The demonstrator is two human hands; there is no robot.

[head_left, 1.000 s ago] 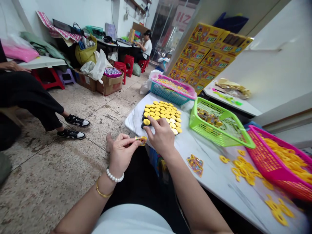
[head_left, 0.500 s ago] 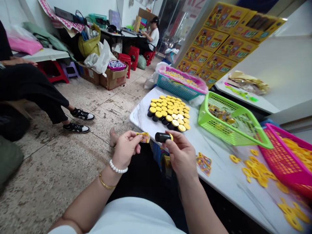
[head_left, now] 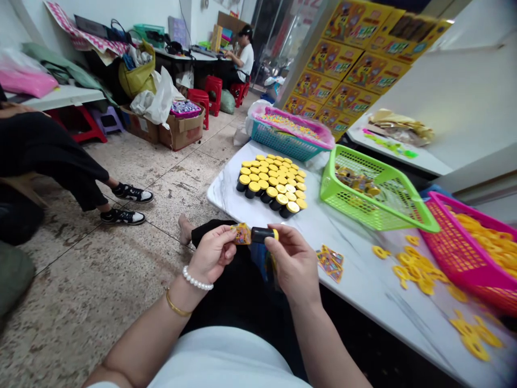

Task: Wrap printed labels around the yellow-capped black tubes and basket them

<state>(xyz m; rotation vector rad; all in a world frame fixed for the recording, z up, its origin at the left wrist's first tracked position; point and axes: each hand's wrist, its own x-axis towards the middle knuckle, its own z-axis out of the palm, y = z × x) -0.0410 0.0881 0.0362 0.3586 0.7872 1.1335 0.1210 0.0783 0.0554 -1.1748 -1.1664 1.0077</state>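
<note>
My left hand (head_left: pixel 212 253) pinches a small printed yellow card (head_left: pixel 242 234) between thumb and fingers. My right hand (head_left: pixel 293 264) grips a black cylinder with a yellow cap (head_left: pixel 262 234), its capped end pointing away from the card and its other end almost touching it. Several more capped cylinders (head_left: pixel 270 183) stand packed together on the white marble-patterned table (head_left: pixel 355 272). A small pile of printed cards (head_left: pixel 330 263) lies just right of my right hand. Loose yellow rings (head_left: pixel 416 272) are scattered further right.
A green plastic basket (head_left: pixel 365 207), a pink basket (head_left: pixel 464 258) and a teal basket (head_left: pixel 283 143) stand along the table. Stacked yellow cartons (head_left: pixel 343 64) rise behind it. A seated person's legs (head_left: pixel 52 151) are at left, with another person (head_left: pixel 242 62) far back.
My right hand has lifted a cylinder from the group and brought it beside the card. The card stays in my left hand, and the two hands are now closer together.
</note>
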